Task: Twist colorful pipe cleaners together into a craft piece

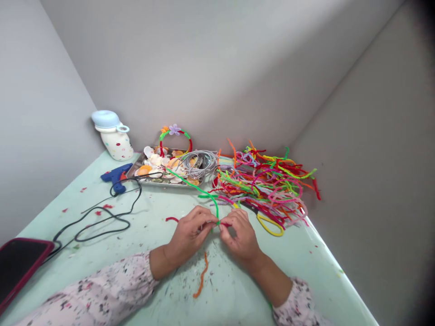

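Note:
My left hand and my right hand meet fingertip to fingertip above the table, both in a pinch. A long green pipe cleaner rises from between the fingertips and bends away toward the tray. At the same spot a bit of red pipe cleaner shows at the right fingers. A red end sticks out beyond the left hand; whether it joins that red piece is hidden. Below the hands lies a short orange pipe cleaner.
Behind my hands is a metal tray of shells, with a coil of grey cord and a flowered pipe-cleaner ring. Pipe cleaners heap at right beside yellow-handled scissors. At left are a blue glue gun, bottle and phone.

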{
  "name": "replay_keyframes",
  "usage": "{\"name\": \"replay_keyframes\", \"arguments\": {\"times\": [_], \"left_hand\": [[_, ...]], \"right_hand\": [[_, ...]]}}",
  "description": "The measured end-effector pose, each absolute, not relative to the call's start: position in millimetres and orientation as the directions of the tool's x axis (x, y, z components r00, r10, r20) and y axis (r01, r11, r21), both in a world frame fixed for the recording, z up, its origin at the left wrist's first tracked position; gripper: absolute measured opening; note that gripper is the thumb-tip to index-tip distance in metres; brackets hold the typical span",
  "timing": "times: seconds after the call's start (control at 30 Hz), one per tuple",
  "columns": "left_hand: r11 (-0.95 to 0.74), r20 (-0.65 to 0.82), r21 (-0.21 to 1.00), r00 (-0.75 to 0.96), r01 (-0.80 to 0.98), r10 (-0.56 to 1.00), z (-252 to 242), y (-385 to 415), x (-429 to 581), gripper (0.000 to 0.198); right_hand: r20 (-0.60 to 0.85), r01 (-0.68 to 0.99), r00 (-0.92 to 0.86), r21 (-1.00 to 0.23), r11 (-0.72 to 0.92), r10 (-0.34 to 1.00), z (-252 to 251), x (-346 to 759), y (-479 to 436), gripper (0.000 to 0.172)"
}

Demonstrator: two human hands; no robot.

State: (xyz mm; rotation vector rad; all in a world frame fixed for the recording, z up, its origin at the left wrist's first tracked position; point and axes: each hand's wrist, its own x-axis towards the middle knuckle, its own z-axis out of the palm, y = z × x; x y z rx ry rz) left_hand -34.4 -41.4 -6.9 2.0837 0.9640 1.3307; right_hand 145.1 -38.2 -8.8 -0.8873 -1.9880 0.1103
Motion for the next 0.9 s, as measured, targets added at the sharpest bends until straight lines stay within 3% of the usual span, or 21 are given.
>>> {"name": "replay_keyframes", "arguments": {"times": [0.9], "left_hand": [[-0.572,0.461,0.699,0.341,0.429,0.819,-3.0,-39.7,-35.7,0.011]], "right_hand": [[0.702,0.554,-0.357,-0.372,0.745,0.616,-6.8,146.2,-40.8,0.009]]}}
